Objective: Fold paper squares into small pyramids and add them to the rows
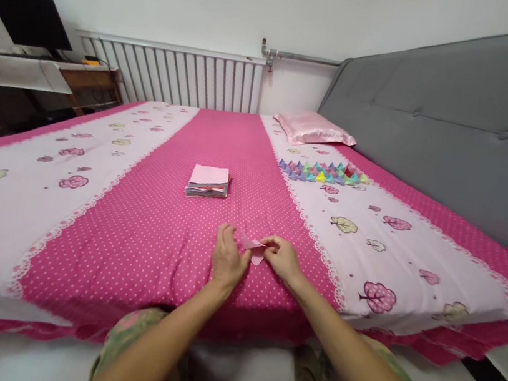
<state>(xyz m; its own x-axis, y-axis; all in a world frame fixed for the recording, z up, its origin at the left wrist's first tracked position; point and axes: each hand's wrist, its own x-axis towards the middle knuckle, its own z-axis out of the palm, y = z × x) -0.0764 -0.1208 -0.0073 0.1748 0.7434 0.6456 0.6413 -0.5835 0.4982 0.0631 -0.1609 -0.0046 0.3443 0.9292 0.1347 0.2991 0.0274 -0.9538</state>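
Observation:
A small pink sheet of paper [257, 254], partly folded, is held between my two hands just above the bed's near edge. My left hand [229, 257] pinches its left side with thumb and fingers. On the right side, the thumb and fingertips of my right hand [281, 256] grip the paper. Beyond my hands lies a stack of square coloured paper [209, 176] with a pale pink sheet on top. Several folded paper pieces [322, 172] in many colours stand in rows farther off to the right.
The bed is covered by a pink and white bedspread [136, 224]. A pink pillow [314, 128] lies at the far right, near the grey headboard [454, 111]. A white radiator [170, 75] lines the back wall, and a monitor [29, 21] stands on a desk at left.

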